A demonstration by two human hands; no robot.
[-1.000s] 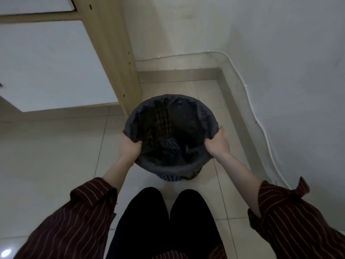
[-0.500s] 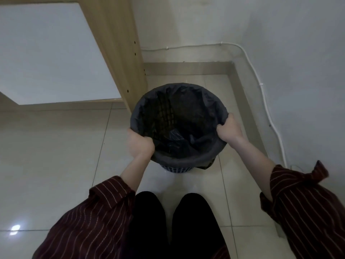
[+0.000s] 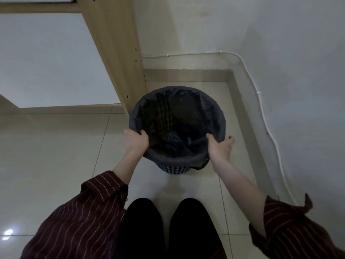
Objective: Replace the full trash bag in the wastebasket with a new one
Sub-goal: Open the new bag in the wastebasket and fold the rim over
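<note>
Loosened since half a second ago, my right hand (image 3: 219,148) no longer curls on the rim: its thumb lies over the fold of the bag (image 3: 175,159) and its fingers stretch out straight beside the basket (image 3: 174,168), grasping nothing that I can see. My left hand (image 3: 135,142) has hardly shifted; it grasps the bag's folded edge at the left of the rim, thumb inside and fingers outside.

The basket stands on the floor (image 3: 56,146) just in front of my knees, close against the corner of the cabinet (image 3: 115,53) and near the wall corner where a cable (image 3: 261,101) runs. The bag lines it, its mouth turned down over the rim all the way round, with a loose tail hanging at the near right. The mesh shows through the thin plastic, and only some crumpled dark plastic lies at the bottom, so I judge this to be the new bag, not the full one.

I see no full bag anywhere. As I read it, the swap is nearly finished: the liner is seated, and what is left is to tidy that hanging tail, let go with my left hand, and deal with the old bag wherever it is.
</note>
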